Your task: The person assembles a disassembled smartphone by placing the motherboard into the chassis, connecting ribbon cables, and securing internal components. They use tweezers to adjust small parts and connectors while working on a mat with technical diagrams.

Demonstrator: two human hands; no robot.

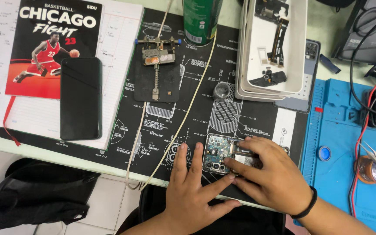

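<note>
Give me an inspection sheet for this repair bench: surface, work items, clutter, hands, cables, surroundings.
Surface: black printed work mat beside a blue silicone mat.
Job's things: opened phone with exposed circuit boards, at the mat's near edge.
Clutter: black smartphone lying on a notebook; green can; white plastic parts tray; black board-holder jig.
Hands: left hand lies flat, fingers touching the opened phone; right hand covers its right part.
Cables: cream cord across the mat; red and black wires at right.
Surroundings: black bag on tiled floor.
</note>
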